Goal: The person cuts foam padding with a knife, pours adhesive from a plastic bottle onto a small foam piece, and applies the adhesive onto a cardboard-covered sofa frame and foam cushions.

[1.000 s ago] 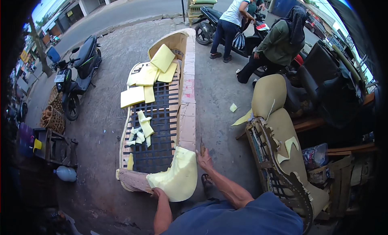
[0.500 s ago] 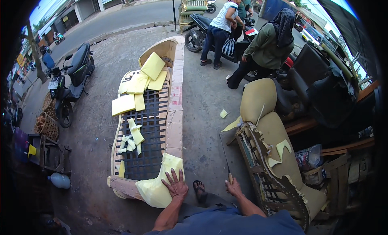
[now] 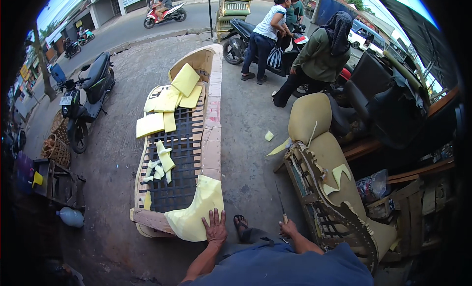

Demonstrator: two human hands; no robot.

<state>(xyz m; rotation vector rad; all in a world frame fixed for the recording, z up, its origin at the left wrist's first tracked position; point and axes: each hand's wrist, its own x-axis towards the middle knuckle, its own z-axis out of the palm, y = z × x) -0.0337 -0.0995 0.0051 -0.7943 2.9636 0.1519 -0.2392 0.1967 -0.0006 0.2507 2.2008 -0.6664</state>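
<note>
My left hand (image 3: 215, 227) lies spread on a curved pale yellow foam piece (image 3: 194, 212) covering the near corner of a long sofa frame (image 3: 212, 148) with black webbing. My right hand (image 3: 288, 229) grips a long, thin-bladed knife (image 3: 280, 202) by its pale handle, blade pointing away from me, right of the frame. Yellow foam sheets (image 3: 186, 79) lie on the frame's far part, with smaller offcuts (image 3: 164, 158) on the webbing. Beside my right hand stands a partly stripped olive-tan armchair or sofa (image 3: 314, 121), its inner frame exposed along one side.
Three people (image 3: 263, 40) stand by a scooter at upper right. A parked scooter (image 3: 91, 94), baskets (image 3: 56, 150), a wooden stool (image 3: 59, 182) and a plastic jug (image 3: 70, 217) are on the left. Dark chairs (image 3: 373, 104) are piled right. Motorbike riders (image 3: 162, 10) pass on the road.
My left hand left the foam's lower edge and now presses open on its surface. My right hand moved rightward, away from the frame, with the knife. Riders entered view on the road.
</note>
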